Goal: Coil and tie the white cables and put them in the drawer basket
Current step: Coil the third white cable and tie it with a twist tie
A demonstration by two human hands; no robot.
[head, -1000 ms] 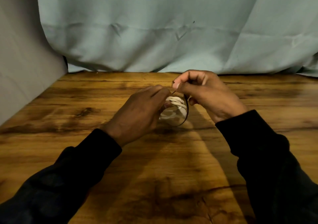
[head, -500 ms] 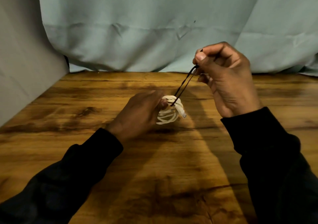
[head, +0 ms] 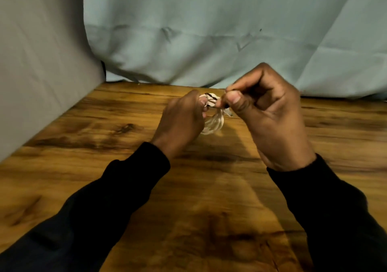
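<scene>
So, small white cable coil (head: 213, 123) held up just above the counter (head: 83, 146), between both hands near the far middle. Several loops bunched together, cream-white, with a thin black tie (head: 210, 98) crossing the top end a couple of times. Left hand (head: 181, 123) curled round the coil's left side, fingers tucked behind it and mostly out of sight. Right hand (head: 270, 121) curled too, thumb pressed to forefinger, pinching what looks like the tie's end right at the top of the coil. Pretty blurry though, so can't tell if a knot is there or where the tie's ends go. Plugs hard to make out, maybe a stub poking out by the right thumb. Top of the coil half hidden by fingertips. Long axis running roughly top-to-bottom in view, tied end pointing away, looped end hanging toward the camera. Black sleeves (head: 125, 190) cut off at the bottom edge. Pale cloth (head: 209, 31) hanging behind.
</scene>
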